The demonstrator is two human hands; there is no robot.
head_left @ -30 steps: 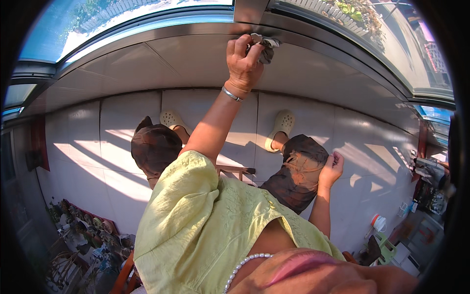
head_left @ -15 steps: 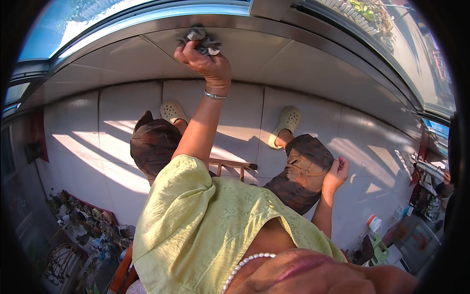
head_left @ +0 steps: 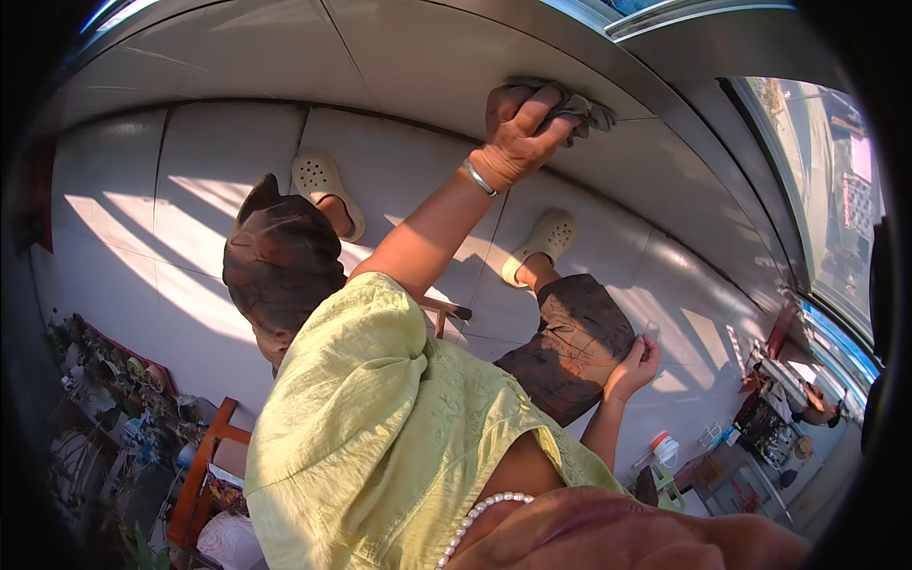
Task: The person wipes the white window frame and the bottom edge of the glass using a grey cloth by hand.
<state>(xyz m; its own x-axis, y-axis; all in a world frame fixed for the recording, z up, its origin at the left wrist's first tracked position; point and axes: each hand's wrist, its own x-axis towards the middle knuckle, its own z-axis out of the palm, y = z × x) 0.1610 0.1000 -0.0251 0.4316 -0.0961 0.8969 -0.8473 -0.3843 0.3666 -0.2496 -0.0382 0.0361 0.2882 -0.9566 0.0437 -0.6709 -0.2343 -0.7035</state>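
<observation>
My left hand [head_left: 521,133], with a silver bracelet at the wrist, grips a crumpled grey rag [head_left: 591,112]. The rag is pressed against the smooth pale wall panel [head_left: 427,71] below the window frame. Part of the rag is hidden under my fingers. My right hand [head_left: 635,369] rests beside my right knee, against the dark patterned trousers [head_left: 579,342]. Its fingers are loosely curled, and nothing shows in them.
My feet, in cream clogs [head_left: 325,190], stand apart on pale floor tiles [head_left: 204,204]. Part of a wooden stool [head_left: 445,312] shows between my legs. An orange-brown wooden chair [head_left: 201,475] and potted plants [head_left: 114,380] are at lower left. A white tub [head_left: 665,446] stands at lower right.
My left hand has moved right along the wall panel with the rag still in it. The view has turned right. My right hand stays by my knee.
</observation>
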